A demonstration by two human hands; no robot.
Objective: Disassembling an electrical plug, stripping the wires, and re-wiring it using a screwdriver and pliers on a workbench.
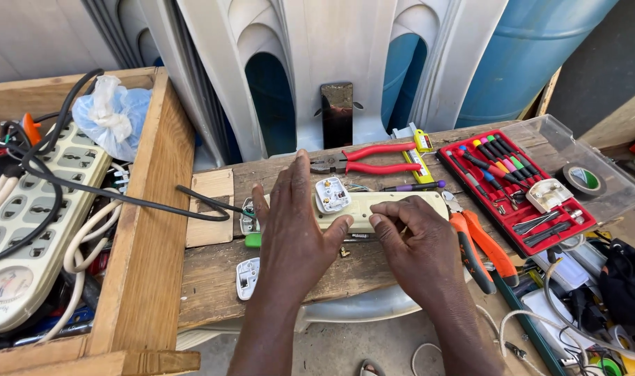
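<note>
Pressing my left hand [293, 230] flat and my right hand [418, 244] pinching, I hold the cream power strip [373, 207] on the bench; red case [518, 188] holds screwdrivers, wooden box [147, 230] holds cables.

Bare hands [352, 240] and forearms, no sleeves or gloves.

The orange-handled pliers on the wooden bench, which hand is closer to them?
Right. The right hand rests on the cream power strip with the orange-handled pliers just beside it, possibly touching. The left hand lies farther away, at the strip's other end.
</note>
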